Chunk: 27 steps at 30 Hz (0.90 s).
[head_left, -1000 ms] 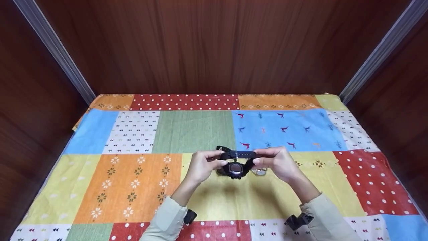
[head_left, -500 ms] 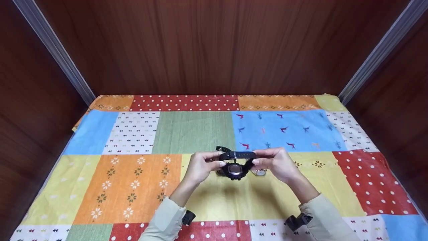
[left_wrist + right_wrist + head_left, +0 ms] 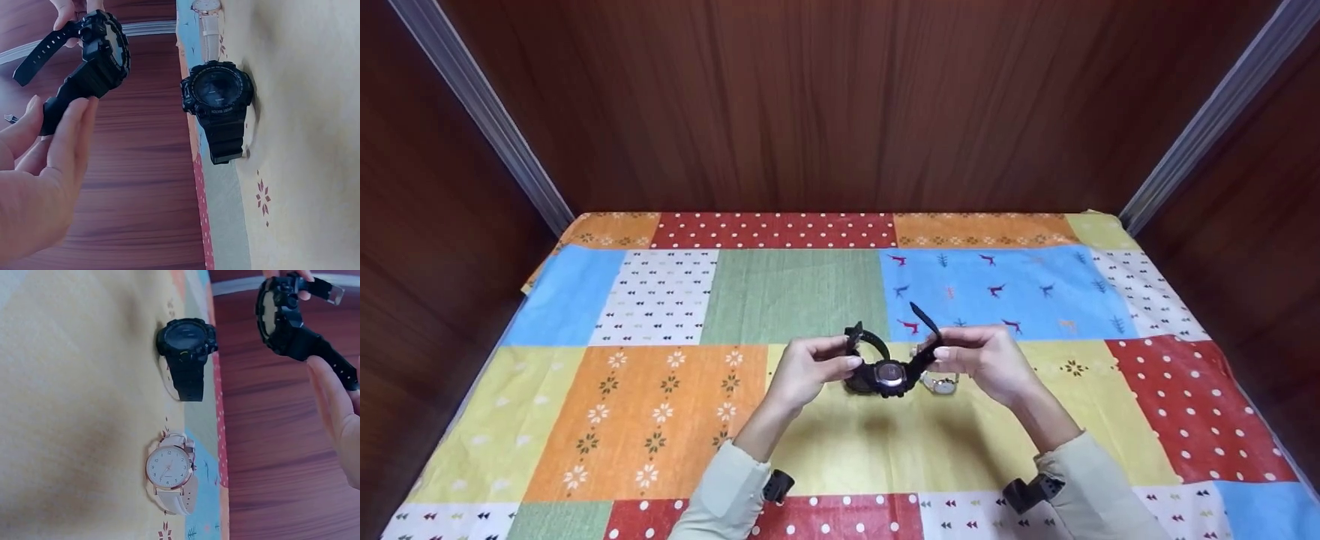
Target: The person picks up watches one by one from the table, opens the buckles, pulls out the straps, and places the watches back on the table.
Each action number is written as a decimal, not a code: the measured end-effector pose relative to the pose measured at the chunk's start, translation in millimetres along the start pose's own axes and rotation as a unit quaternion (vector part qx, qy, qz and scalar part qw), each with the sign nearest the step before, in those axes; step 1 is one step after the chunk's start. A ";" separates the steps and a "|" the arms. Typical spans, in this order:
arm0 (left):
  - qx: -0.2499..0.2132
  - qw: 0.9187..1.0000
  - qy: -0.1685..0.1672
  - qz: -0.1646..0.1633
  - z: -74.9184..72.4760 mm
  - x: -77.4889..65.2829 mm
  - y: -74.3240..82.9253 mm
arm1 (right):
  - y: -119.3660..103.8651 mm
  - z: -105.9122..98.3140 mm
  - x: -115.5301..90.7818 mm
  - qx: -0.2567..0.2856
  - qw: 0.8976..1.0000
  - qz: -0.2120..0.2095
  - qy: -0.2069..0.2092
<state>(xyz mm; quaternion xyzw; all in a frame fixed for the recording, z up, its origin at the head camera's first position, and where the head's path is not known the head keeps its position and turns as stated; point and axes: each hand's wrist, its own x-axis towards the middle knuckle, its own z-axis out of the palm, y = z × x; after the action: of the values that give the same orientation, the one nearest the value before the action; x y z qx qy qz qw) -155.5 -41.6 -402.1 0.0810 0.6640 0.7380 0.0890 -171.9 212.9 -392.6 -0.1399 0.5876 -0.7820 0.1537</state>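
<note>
A black sports watch (image 3: 891,375) is held up over the table between both hands, its dial towards the head camera. Its strap hangs unfastened in two halves. My left hand (image 3: 801,369) pinches the buckle half between thumb and fingers, and the metal buckle (image 3: 336,295) shows in the right wrist view. On the other side my right hand (image 3: 988,364) pinches the half with holes, whose free end (image 3: 924,319) sticks up past the fingers. Behind the held watch, a second black watch (image 3: 217,90) stands on the cloth, partly hidden in the head view.
A white-strapped watch (image 3: 169,467) with a pale round dial lies on the table to the right of the second black watch. Patchwork cloth (image 3: 652,420) covers the table. Dark wood panels (image 3: 840,105) enclose its back and sides. Each wrist wears a black strap.
The overlapping strap ends, joined in front of the hands before, have come apart. My hands have moved slightly away from each other, and the holed end now points upward.
</note>
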 end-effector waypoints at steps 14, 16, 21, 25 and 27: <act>-0.013 1.000 0.001 -0.002 -2.1 0.3 1.3 | -7.5 4.8 9.4 -0.012 0.998 0.063 -0.011; -0.018 1.000 0.004 -0.005 -3.0 0.9 1.6 | -9.0 6.7 10.5 -0.017 0.997 0.073 -0.009; -0.021 1.000 0.010 -0.007 -6.2 0.2 2.3 | -7.8 11.2 14.7 -0.042 0.995 0.089 -0.008; -0.019 1.000 0.013 -0.017 -9.7 -0.1 3.8 | -3.5 14.1 19.2 -0.057 0.994 0.097 -0.013; -0.017 0.999 0.015 -0.025 -11.6 0.3 4.2 | -1.0 15.8 21.3 -0.063 0.993 0.102 -0.015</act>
<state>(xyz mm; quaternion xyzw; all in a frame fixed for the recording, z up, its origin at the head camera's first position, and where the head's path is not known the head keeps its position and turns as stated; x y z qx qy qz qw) -158.6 -53.1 -399.2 0.0515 0.6543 0.7480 0.0984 -185.2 190.7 -386.6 -0.1004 0.6441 -0.7218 0.2323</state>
